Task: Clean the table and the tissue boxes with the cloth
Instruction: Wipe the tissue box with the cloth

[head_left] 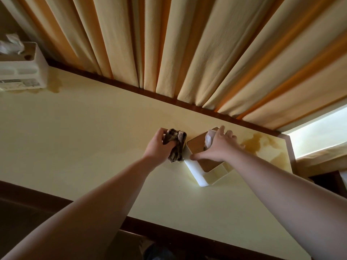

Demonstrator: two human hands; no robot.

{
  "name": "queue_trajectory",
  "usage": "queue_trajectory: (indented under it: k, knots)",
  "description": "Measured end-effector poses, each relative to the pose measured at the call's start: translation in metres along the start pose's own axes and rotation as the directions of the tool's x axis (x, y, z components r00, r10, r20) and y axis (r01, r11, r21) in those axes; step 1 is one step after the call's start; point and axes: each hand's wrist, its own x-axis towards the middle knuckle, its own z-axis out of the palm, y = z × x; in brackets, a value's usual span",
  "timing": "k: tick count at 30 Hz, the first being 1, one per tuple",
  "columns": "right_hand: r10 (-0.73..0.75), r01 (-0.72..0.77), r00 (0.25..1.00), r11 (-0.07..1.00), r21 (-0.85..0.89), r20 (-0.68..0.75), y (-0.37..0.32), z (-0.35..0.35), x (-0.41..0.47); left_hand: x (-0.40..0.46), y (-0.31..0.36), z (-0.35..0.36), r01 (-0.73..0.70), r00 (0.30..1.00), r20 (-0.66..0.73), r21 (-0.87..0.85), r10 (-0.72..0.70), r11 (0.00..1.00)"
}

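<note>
Head view of a pale yellow worktop (93,132) with a dark wooden edge, backed by pleated cream and orange curtains (187,44). At centre frame, the left hand (159,145) is clenched around a dark, crumpled cloth (175,145), pressing it against the left side wall of a white tissue box (195,171). The right hand (219,147) rests on top of the same box, fingers spread and thumb hooked over its near left edge, steadying it; a white tissue (209,140) protrudes from the brown lid just beside the fingers. The box stands at an angle to the worktop edge. A brownish stain (262,145) marks the surface to the right of the box. A second tissue box (24,70), white with a tissue showing, stands at the upper left of the frame, with a fainter stain (53,87) beside its base.
</note>
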Motion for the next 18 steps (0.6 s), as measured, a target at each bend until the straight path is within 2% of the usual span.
queue_trajectory:
  k: [2, 4, 6, 10, 18]
  knots:
    - [0.011, -0.011, 1.0, 1.0, 0.008, 0.002, -0.001, 0.003, -0.003, -0.001, 0.001, 0.001, 0.001, 1.0, 0.009, -0.001, -0.001, 1.0]
    - [-0.043, 0.043, 0.999, 0.999, -0.001, -0.01, 0.001, 0.003, -0.004, -0.001, 0.001, 0.001, -0.008, 1.0, 0.018, 0.001, 0.008, 1.0]
    - [-0.12, 0.12, 0.993, 0.992, -0.024, 0.004, 0.007, 0.002, -0.003, 0.0, 0.0, 0.002, -0.02, 0.999, 0.035, 0.007, 0.02, 1.0]
    - [-0.305, 0.318, 0.945, 0.942, -0.107, 0.123, 0.018, -0.003, 0.0, 0.002, -0.001, 0.002, -0.03, 0.995, 0.091, 0.023, 0.028, 0.999]
    - [-0.33, 0.361, 0.93, 0.901, -0.241, 0.161, 0.015, -0.006, -0.002, 0.01, -0.003, 0.002, 0.019, 0.992, 0.124, 0.0, -0.018, 1.0]
